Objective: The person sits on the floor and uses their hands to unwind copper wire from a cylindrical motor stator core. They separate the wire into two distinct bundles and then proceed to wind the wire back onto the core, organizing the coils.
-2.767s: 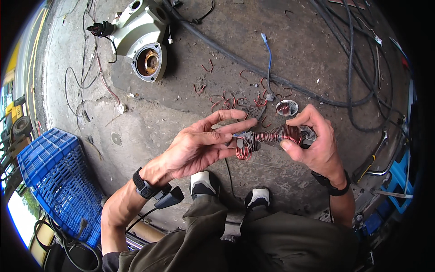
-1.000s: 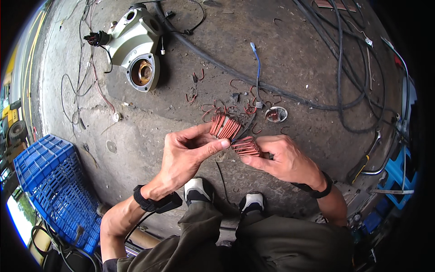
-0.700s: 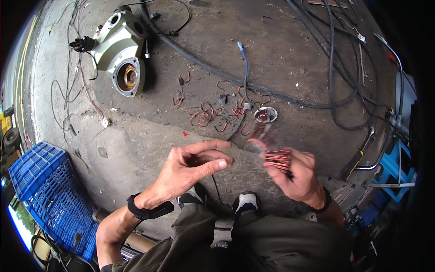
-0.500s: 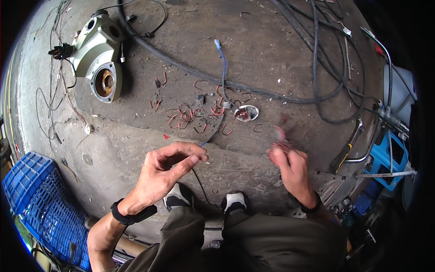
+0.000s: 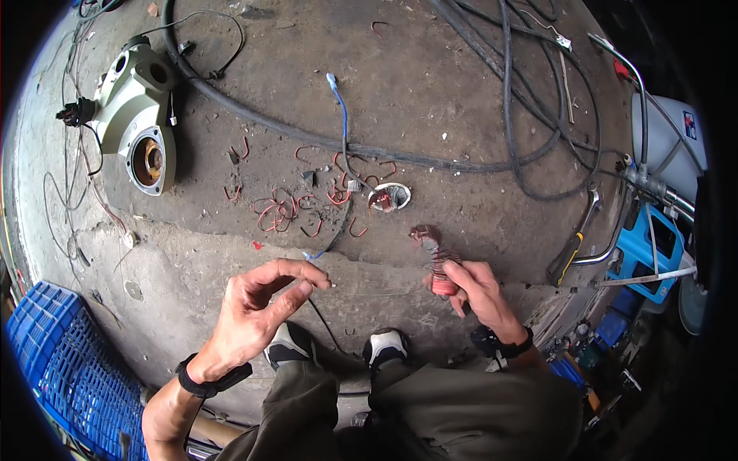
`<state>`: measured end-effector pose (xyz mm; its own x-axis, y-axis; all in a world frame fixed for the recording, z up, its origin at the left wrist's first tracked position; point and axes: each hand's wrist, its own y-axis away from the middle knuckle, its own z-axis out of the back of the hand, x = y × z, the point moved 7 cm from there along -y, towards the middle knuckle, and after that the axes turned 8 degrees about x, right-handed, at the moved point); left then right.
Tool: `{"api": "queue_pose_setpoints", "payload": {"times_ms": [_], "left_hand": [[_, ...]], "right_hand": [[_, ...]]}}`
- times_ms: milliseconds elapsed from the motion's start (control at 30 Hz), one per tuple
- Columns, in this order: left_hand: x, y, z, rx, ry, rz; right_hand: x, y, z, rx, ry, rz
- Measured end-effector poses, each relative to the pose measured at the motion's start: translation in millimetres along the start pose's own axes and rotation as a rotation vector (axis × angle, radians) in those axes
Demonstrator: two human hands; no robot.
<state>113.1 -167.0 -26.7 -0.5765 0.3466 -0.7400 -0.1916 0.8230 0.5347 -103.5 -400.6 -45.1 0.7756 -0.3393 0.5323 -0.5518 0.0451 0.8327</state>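
Note:
In my right hand (image 5: pixel 480 296) is a wound coil (image 5: pixel 443 269), a short piece with dark reddish copper wire wrapped tightly round it and a bright red lower end. My thumb and fingers grip its lower part; its ragged upper end points away from me. My left hand (image 5: pixel 257 311) hovers over the concrete floor with fingers curved and thumb apart, nothing visible between them. Beyond the hands lie a tangle of red wire (image 5: pixel 277 211) and several hook-shaped red wire scraps (image 5: pixel 357 228). A round white-rimmed part (image 5: pixel 401 198) with copper windings sits beside them.
A pale green metal housing (image 5: pixel 138 107) stands at the far left. Thick black cable (image 5: pixel 307 132) curves across the floor; a blue-tipped wire (image 5: pixel 343 115) crosses it. At right are a yellow-and-black-handled hammer (image 5: pixel 570 250) and a blue case (image 5: pixel 653 250). A blue crate (image 5: pixel 50 330) stands at near left.
The right hand has moved left and turned, and the coil it holds now shows clearly instead of blurred. My left hand keeps its curved pose. The whole view has shifted slightly.

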Motion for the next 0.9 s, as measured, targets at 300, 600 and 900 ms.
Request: {"api": "queue_pose_setpoints", "payload": {"times_ms": [300,600,900], "left_hand": [[3.6,-1.2,0.2,-0.003,-0.013,0.051],[18.2,-3.3,-5.3,0.028,0.007,0.126],[17.7,-2.6,-10.2,0.05,0.0,0.104]], "right_hand": [[-3.0,1.2,3.5,-0.159,-0.021,0.144],[-4.9,-8.1,-5.6,-0.106,-0.162,0.137],[27.6,22.9,-6.7,-0.031,-0.233,0.566]]}}
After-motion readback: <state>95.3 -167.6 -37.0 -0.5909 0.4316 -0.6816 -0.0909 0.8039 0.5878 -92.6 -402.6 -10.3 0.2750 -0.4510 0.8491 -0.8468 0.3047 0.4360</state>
